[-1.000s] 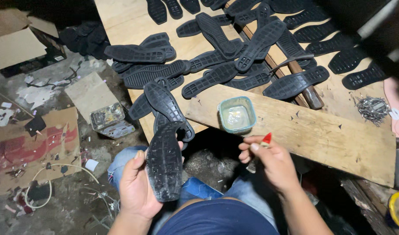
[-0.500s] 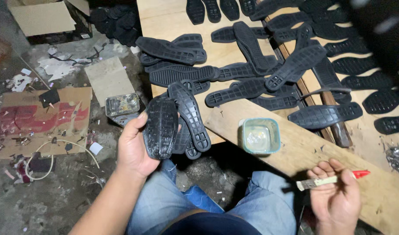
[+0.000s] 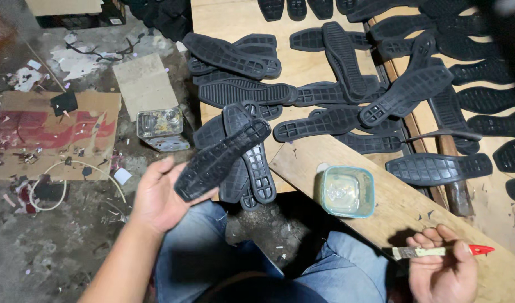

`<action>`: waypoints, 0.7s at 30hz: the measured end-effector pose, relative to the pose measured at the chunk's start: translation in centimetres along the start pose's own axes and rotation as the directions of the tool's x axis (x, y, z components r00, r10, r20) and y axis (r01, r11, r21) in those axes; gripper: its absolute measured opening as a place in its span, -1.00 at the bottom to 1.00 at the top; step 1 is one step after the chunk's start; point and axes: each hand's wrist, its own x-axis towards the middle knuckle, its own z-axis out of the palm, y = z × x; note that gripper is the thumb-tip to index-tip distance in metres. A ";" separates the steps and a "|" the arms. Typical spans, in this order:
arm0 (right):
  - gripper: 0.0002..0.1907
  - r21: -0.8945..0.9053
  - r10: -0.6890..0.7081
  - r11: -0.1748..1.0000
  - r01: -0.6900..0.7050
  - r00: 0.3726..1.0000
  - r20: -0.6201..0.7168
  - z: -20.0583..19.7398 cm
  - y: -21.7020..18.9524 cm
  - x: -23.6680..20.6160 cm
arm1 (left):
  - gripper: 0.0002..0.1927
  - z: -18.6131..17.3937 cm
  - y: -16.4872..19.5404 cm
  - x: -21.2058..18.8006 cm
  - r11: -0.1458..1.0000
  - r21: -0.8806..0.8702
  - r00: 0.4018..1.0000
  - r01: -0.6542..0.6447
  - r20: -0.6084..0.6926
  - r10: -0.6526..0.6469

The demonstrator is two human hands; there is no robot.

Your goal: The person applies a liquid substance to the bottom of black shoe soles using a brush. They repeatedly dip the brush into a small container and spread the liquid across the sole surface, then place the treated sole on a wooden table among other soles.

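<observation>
- I see the left hand, lower left of frame, holding a black shoe sole w/ fingers curled under it.
- Right hand, bottom right, grips a small brush w/ red handle.
- Clear tub sits on the wood board, centre-right.
- More soles spread across top of frame.

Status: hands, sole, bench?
Left hand holds black shoe sole. Right hand grips red-handled brush. Glue tub on plank, unobstructed.

Floor: dented metal can, flattened cardboard, white cord. Table: clear square container.
</observation>
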 end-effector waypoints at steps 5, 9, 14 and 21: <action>-0.61 0.020 -0.037 0.999 0.038 0.996 -0.087 0.6 -0.9 2.0 | -0.20 -1.8 1.3 -0.6 0.949 -0.117 0.956 -0.294 -0.010 0.295; -0.51 0.170 -0.044 0.984 0.061 0.994 -0.100 3.5 -0.7 5.0 | -0.42 -1.1 -0.2 2.9 0.891 -0.176 0.900 -0.419 0.049 0.433; -0.46 0.192 0.045 0.981 -0.032 0.997 -0.063 7.2 1.1 7.5 | -0.50 1.1 -1.9 9.6 0.791 0.018 0.784 -0.611 -0.127 0.608; -0.47 0.139 0.073 0.988 -0.072 0.997 0.000 5.3 3.3 7.9 | -0.55 5.5 1.7 16.1 0.767 0.057 0.738 -0.639 -0.235 0.632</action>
